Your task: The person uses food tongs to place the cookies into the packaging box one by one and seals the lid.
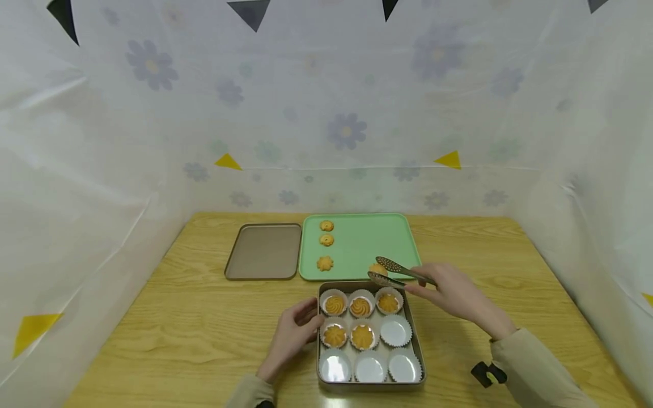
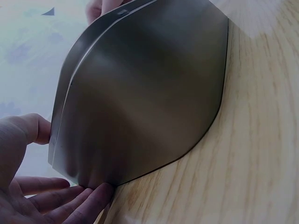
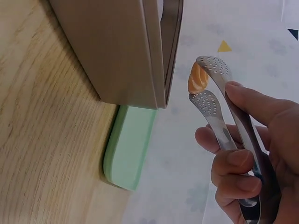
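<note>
Wooden table below; right hand grips tongs pinching a cookie beyond the grip; loosening could drop it, over-squeezing could crumble it.

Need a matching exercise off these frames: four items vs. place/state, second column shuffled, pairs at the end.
Items
1. tongs
2. green tray
3. flat brown tray
4. deep tin

Place/state
A. contains three rows of white paper cups
B. leftmost of the four in the head view
C. gripped in the right hand
D. has cup-less cookies along its left side

Pairs: 1-C, 2-D, 3-B, 4-A
</note>
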A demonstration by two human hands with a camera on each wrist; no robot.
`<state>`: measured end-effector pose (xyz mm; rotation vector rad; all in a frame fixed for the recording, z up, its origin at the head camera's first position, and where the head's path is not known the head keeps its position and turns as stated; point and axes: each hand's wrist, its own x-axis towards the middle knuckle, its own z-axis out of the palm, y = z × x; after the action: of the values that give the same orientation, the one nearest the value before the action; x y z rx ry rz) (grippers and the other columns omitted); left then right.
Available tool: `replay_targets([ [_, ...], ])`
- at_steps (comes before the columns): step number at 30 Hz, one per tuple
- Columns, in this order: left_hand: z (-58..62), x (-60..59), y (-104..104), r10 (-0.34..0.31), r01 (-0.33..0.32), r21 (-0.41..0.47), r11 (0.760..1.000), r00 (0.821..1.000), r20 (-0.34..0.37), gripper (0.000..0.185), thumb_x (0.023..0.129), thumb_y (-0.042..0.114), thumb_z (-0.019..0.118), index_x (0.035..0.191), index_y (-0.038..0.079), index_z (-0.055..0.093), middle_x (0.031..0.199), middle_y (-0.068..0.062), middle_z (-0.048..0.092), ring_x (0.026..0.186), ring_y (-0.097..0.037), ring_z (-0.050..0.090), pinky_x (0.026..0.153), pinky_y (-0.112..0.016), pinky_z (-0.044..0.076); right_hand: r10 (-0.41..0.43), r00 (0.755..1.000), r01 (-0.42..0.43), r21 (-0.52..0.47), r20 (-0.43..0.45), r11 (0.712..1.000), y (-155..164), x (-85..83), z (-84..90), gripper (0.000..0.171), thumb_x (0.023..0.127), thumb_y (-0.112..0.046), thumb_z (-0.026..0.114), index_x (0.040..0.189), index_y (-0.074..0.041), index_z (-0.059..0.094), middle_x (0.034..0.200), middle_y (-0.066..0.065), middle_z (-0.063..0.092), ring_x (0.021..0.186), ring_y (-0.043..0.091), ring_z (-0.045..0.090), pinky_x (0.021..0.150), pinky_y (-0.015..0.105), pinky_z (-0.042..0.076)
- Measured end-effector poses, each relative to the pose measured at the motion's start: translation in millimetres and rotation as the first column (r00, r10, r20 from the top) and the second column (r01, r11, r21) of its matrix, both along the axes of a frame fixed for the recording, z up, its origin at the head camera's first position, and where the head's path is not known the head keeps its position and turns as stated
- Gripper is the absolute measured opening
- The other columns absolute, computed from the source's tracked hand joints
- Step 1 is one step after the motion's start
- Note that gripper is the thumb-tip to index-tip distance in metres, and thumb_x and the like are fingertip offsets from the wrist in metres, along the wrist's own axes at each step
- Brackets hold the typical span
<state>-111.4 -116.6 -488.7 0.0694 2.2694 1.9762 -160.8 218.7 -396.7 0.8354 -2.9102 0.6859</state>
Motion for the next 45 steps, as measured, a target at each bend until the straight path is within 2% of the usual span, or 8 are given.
replay_targets([
  [7, -0.8, 1.0, -1, 0.007, -0.007, -0.003, 1.0, 1.0, 0.002, 0.058, 0.094, 0.014, 0.066, 0.142, -0.012, 0.046, 0.142, -0.035, 0.052, 0.128, -0.047, 0.058, 0.087, -0.039, 0.065, 0.043, 0.997, -0.042, 0.026, -0.056, 0.999, 10, 16.7, -0.4, 0.032, 0.097, -0.037, 0.065, 0.117, -0.014, 0.074, 0.083, -0.015, 0.064, 0.07, -0.004, 0.05, 0.058, 0.019, 0.04],
  [9, -0.9, 1.0, -1, 0.006, -0.006, -0.003, 1.0, 1.0, 0.001, 0.058, 0.094, 0.014, 0.067, 0.142, -0.012, 0.046, 0.143, -0.035, 0.052, 0.128, -0.047, 0.058, 0.087, -0.04, 0.065, 0.054, 0.996, -0.051, 0.038, -0.072, 0.998, 12, 19.4, -0.6, 0.033, 0.096, -0.037, 0.066, 0.118, -0.013, 0.073, 0.089, -0.013, 0.069, 0.074, -0.003, 0.055, 0.059, 0.02, 0.044],
  [12, -0.9, 0.9, -1, 0.003, -0.003, -0.005, 1.0, 1.0, 0.0, 0.058, 0.095, 0.014, 0.066, 0.142, -0.012, 0.046, 0.143, -0.035, 0.052, 0.127, -0.047, 0.058, 0.087, -0.04, 0.065, 0.069, 0.996, -0.066, 0.059, -0.06, 0.996, 17, 22.2, 0.9, 0.036, 0.096, -0.037, 0.066, 0.121, -0.011, 0.073, 0.09, -0.011, 0.069, 0.073, -0.001, 0.056, 0.058, 0.02, 0.044],
  [16, -1.0, 0.8, -1, 0.003, -0.003, -0.011, 1.0, 1.0, -0.002, 0.057, 0.095, 0.013, 0.066, 0.142, -0.013, 0.046, 0.142, -0.035, 0.052, 0.127, -0.047, 0.058, 0.087, -0.04, 0.065, 0.095, 0.994, -0.09, 0.097, -0.049, 0.991, 23, 25.1, 5.4, 0.037, 0.097, -0.039, 0.065, 0.121, -0.012, 0.072, 0.091, -0.011, 0.067, 0.072, -0.002, 0.056, 0.056, 0.02, 0.045],
  [20, -0.8, 0.4, 0, 0.005, -0.005, -0.013, 1.0, 1.0, -0.006, 0.057, 0.095, 0.013, 0.065, 0.142, -0.013, 0.046, 0.142, -0.035, 0.052, 0.127, -0.047, 0.058, 0.087, -0.04, 0.065, 0.119, 0.99, -0.108, 0.133, -0.079, 0.985, 27, 28.0, 10.0, 0.033, 0.096, -0.04, 0.066, 0.117, -0.015, 0.071, 0.096, -0.009, 0.07, 0.075, 0.002, 0.063, 0.058, 0.022, 0.05],
  [27, -0.3, 0.0, 0, 0.007, -0.007, -0.008, 1.0, 1.0, -0.004, 0.058, 0.094, 0.014, 0.066, 0.142, -0.012, 0.046, 0.142, -0.035, 0.052, 0.128, -0.047, 0.058, 0.09, -0.04, 0.064, 0.157, 0.984, -0.14, 0.164, -0.09, 0.976, 30, 31.4, 14.1, 0.025, 0.095, -0.042, 0.067, 0.109, -0.021, 0.07, 0.089, -0.014, 0.065, 0.07, -0.004, 0.056, 0.054, 0.019, 0.045],
  [38, -2.0, -0.8, 1, 0.011, -0.011, -0.01, 1.0, 1.0, -0.019, 0.058, 0.093, 0.014, 0.066, 0.141, -0.012, 0.048, 0.141, -0.035, 0.054, 0.127, -0.047, 0.058, 0.091, -0.039, 0.064, 0.184, 0.978, -0.158, 0.218, -0.102, 0.963, 29, 32.8, 14.4, 0.035, 0.095, -0.044, 0.065, 0.113, -0.015, 0.073, 0.097, -0.007, 0.07, 0.074, 0.003, 0.062, 0.058, 0.022, 0.051],
  [45, -3.3, -0.4, 0, 0.007, -0.008, -0.029, 1.0, 0.999, -0.041, 0.056, 0.094, 0.014, 0.067, 0.139, -0.013, 0.049, 0.14, -0.035, 0.054, 0.126, -0.047, 0.06, 0.091, -0.035, 0.063, 0.196, 0.976, -0.174, 0.213, -0.089, 0.961, 26, 31.7, 10.6, 0.038, 0.096, -0.046, 0.064, 0.113, -0.014, 0.073, 0.092, -0.008, 0.069, 0.07, -0.001, 0.058, 0.056, 0.02, 0.049],
])
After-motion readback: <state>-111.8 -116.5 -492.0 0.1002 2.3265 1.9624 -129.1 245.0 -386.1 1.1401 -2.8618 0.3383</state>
